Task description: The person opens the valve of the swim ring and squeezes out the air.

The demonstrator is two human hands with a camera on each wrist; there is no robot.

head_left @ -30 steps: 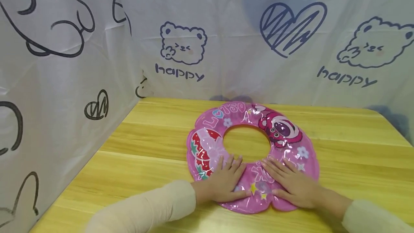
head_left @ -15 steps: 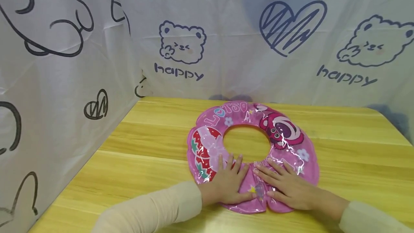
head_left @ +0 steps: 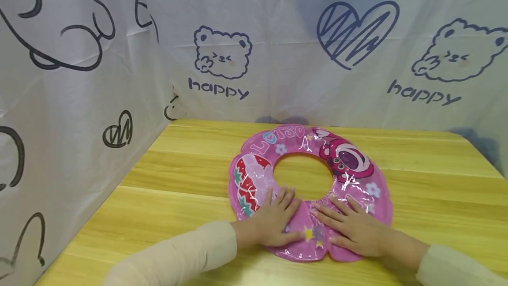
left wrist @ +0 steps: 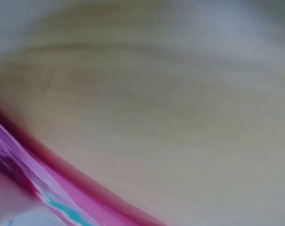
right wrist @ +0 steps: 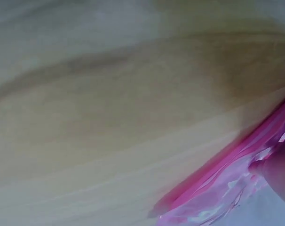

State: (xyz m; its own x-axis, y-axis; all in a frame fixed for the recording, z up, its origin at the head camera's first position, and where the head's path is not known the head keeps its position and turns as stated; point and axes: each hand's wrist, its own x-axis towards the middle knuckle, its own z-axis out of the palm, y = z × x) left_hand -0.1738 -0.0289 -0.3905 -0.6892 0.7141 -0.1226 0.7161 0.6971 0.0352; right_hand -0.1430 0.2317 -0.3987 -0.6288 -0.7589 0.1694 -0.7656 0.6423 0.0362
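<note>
A pink inflatable swim ring (head_left: 291, 138) lies flat on the wooden table, printed with strawberries, a bear and the word LOTSO. The left hand (head_left: 273, 222) rests palm down on its near left part, fingers spread toward the centre hole. On the near right part lies the right hand (head_left: 355, 228), also palm down, with its fingers pointing up and left. A crease in the ring's near edge shows between the two hands. Both wrist views are blurred; the ring's pink edge (left wrist: 81, 176) crosses the lower left of the left one, and its edge (right wrist: 217, 176) the lower right of the right one.
The yellow wood-grain table (head_left: 178, 175) stretches out around the ring. Behind it hangs a white cloth (head_left: 278, 78) with bear and heart drawings, and a similar cloth (head_left: 79, 100) closes off the left side.
The left hand slid slightly right, then back left on the ring. The right hand shifted a little left and stayed there. The ring bunched slightly at its near crease.
</note>
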